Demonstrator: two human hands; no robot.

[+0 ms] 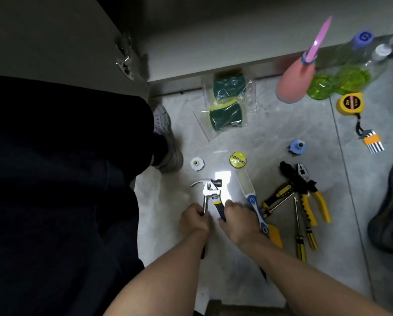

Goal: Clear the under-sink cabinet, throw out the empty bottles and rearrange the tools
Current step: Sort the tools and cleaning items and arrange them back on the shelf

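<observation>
On the grey tiled floor (248, 224) before the cabinet, both hands were closed on tools; the left hand (193, 218) gripped the steel shaft of a claw hammer (210, 183), and the right hand (238, 215) gripped the dark handle of an adjustable wrench (211, 195), whose jaw end lay across the hammer's head. Just right of the hammer lay a blue-handled scraper (251, 197); further right of it lay yellow-and-black screwdrivers (280, 197) and yellow-handled pliers (309, 190), crossing one another. Beyond the hammer sat a white cap (196, 164) and a round yellow tin (238, 159); further beyond lay two bagged green scouring pads (227, 103). Far right of the hammer, by the cabinet's base, stood a pink spray bottle (298, 80) touching clear green-tinted bottles (346, 76); near them lay a yellow tape measure (349, 103), a hex-key set (372, 140) and a blue cap (297, 147).
</observation>
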